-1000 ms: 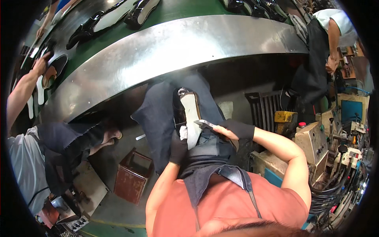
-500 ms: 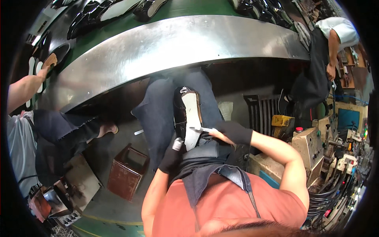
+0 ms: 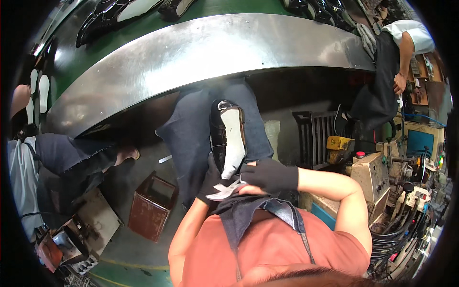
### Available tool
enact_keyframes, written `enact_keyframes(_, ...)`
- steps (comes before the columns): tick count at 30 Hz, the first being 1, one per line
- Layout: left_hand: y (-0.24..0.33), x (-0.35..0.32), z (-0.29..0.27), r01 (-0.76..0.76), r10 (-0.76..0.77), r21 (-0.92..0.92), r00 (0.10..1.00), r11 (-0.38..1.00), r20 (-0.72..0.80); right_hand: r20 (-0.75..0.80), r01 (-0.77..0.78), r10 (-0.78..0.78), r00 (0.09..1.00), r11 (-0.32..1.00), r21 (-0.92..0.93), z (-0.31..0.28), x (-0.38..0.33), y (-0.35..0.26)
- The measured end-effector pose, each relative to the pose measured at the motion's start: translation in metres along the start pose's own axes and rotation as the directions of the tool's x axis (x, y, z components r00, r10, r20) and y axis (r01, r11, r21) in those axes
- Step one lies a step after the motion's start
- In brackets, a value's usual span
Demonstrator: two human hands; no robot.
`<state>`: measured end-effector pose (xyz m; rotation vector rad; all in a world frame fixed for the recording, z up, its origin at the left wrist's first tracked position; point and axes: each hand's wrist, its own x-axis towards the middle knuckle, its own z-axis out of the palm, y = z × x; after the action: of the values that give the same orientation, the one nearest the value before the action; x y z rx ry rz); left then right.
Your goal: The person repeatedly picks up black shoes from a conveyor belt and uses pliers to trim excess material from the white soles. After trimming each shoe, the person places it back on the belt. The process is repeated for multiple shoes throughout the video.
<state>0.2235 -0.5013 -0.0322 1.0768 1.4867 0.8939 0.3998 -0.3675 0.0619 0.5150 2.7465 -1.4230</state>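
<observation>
- Workshop floor [image 3: 119, 248], dim and grey-green, spreads around the seated person; directions take the middle of the view as the clock's centre.
- At that centre, a glossy black shoe [image 3: 223, 139] lies lengthwise between the person's thighs, a white sole-shaped strip [image 3: 234, 131] facing up and its near end toward six.
- Toward seven, the black-gloved left hand [image 3: 211, 178] sits against the shoe's near left side (how tightly its fingers close, I cannot tell).
- Toward four, the black-gloved right hand [image 3: 268, 177] has its fingers curled around a pale metal tool [image 3: 223, 192], whose forked-looking end points toward six, over the left hand's wrist side.
- Farther off, a brown box-like stool [image 3: 152, 210] stands toward eight, a yellow box [image 3: 340, 145] at three, and a beige machine [image 3: 370, 176] with a red button between three and four.
- Across twelve curves a shiny metal ledge [image 3: 205, 52]; beyond it, on a green surface [image 3: 239, 8], black shoes [image 3: 107, 21] lie toward eleven and one.
- White insoles [image 3: 44, 93] lie near ten.
- Outermost, one co-worker [image 3: 71, 155] sits toward nine; another co-worker [image 3: 389, 71] is at two.
</observation>
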Motion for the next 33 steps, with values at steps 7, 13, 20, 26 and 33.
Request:
enact_keyframes(7,-0.020,-0.011,0.008,-0.064,0.068,0.113,0.997,0.991,-0.027,0.000,0.219,-0.223,0.975,0.957,-0.191,0.021,-0.004,-0.001)
enact_keyframes(13,-0.008,-0.011,0.008,-0.061,0.047,-0.084,0.987,0.995,-0.154,-0.042,0.071,-0.087,0.995,0.953,-0.294,0.034,-0.015,0.030)
enact_keyframes(20,0.009,-0.023,-0.014,0.030,0.014,0.233,0.983,0.972,-0.183,0.047,-0.175,0.179,0.983,0.981,-0.082,0.017,-0.036,0.041)
enact_keyframes(26,0.105,-0.045,-0.133,-0.034,-0.028,-0.264,0.973,0.964,-0.228,-0.181,-0.334,0.349,0.920,0.936,0.107,-0.013,-0.072,0.024)
enact_keyframes(33,0.029,0.046,0.002,-0.133,0.205,0.199,0.893,0.971,-0.400,-0.059,-0.403,0.475,0.878,0.800,0.444,-0.022,-0.037,0.008)
